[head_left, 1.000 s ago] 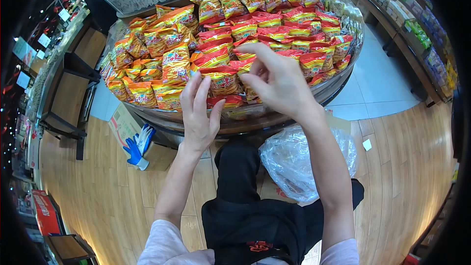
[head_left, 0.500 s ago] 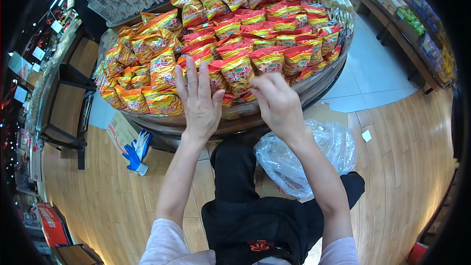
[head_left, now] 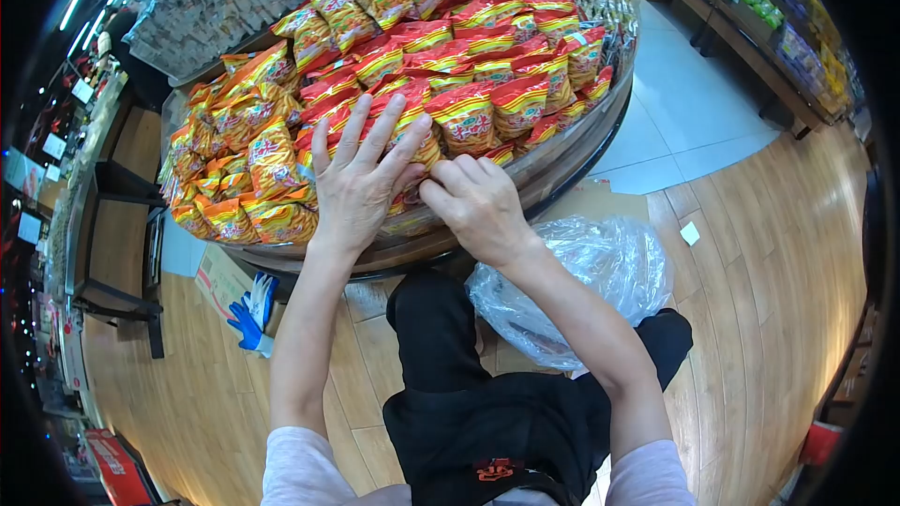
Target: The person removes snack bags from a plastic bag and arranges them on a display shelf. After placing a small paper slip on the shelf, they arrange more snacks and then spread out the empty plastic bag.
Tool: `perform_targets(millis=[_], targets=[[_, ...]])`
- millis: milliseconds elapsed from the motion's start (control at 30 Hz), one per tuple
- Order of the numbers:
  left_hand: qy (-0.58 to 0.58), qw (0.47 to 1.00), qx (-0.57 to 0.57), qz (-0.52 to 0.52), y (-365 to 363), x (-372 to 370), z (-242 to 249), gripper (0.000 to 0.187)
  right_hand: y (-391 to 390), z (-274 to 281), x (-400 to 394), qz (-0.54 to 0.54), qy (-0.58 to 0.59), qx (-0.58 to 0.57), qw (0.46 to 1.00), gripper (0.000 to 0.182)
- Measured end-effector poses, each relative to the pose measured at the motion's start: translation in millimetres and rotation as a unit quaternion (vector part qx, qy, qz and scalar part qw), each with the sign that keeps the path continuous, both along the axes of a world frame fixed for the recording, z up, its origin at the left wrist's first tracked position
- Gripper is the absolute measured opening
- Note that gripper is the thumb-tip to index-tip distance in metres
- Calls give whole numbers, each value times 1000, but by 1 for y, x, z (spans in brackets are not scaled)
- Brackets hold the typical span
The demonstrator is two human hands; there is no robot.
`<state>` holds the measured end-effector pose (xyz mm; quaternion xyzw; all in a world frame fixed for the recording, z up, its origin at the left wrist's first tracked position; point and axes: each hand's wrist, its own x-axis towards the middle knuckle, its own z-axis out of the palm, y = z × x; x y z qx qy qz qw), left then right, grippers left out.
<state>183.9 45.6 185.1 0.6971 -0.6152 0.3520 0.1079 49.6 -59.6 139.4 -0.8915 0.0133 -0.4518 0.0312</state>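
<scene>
Red-and-yellow snack bags (head_left: pixel 466 120) stand in rows in a rounded display bin (head_left: pixel 577 152). My left hand (head_left: pixel 356 192) lies over the front bags, palm down with its fingers spread. Beside it, my right hand (head_left: pixel 483 206) has its fingers curled in at the lower edge of a front snack bag (head_left: pixel 424 145). Its fingertips seem to pinch that bag's bottom corner, though they are partly hidden. Orange-toned snack bags (head_left: pixel 272 155) are heaped to the left of my left hand.
Crumpled clear plastic (head_left: pixel 581 281) lies on the floor by my right knee. Blue-and-white gloves (head_left: pixel 251 314) rest on cardboard (head_left: pixel 217 276) at the left. Wooden stands (head_left: pixel 117 234) line the left side; a stocked shelf (head_left: pixel 750 56) runs along the right. A person in dark clothing (head_left: pixel 141 66) is at far left.
The view has shifted, so the bin appears further left. My right hand has moved left and lower, close to my left hand. The left hand's fingers have spread and leaned rightward over the bags.
</scene>
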Motion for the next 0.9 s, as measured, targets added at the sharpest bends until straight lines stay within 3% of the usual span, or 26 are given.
perform_targets(millis=[233, 367, 467, 600, 767, 833, 900], targets=[[-35, 998, 45, -10, 0, -1, 3, 50, 11, -13, 5, -23, -22, 76, 997, 10], [-42, 998, 48, -6, 3, -5, 7, 52, 10, -9, -5, -30, -20, 65, 997, 15], [-20, 999, 27, -1, 4, -6, 13, 55, 0, -9, -15, -77, -140, 73, 984, 31], [-62, 994, 89, 13, -11, -4, 19, 57, -7, -1, -7, -109, -145, 177, 967, 33], [-59, 992, 113, 12, -15, -6, 16, 58, -14, -9, 0, -147, -137, 169, 965, 37], [-78, 990, 119, 24, -12, -9, 18, 60, -10, -6, -13, -77, -139, 222, 962, 34], [-82, 989, 119, 17, -7, -12, 22, 60, -15, -2, -28, -72, -152, 219, 961, 33]])
